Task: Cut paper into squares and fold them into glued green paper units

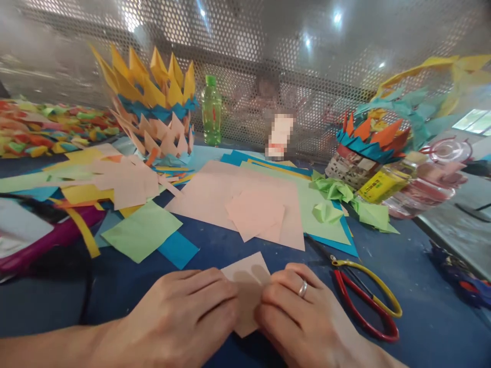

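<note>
Between my two hands, near the front of the blue table, is a small pale pink paper square (247, 286). Its left side is gripped by my left hand (195, 309), fingers closed at the edge. On the opposite side my right hand (293, 312), with a ring on one finger, also closes on the paper. The fingertips hide both side corners. Just beyond lie several small pink paper pieces (257, 212) on a larger pink sheet (207, 189). Scissors (368, 296) with red and yellow handles rest right of my right hand.
Left stand a folded-paper crown stack (161, 102), paper scraps (123, 179), a green square (143, 230) and a purple object (57, 237). A green bottle (212, 112) stands behind. Right are a yellow-labelled bottle (387, 181), a decorated can (351, 166) and crumpled green paper (333, 189).
</note>
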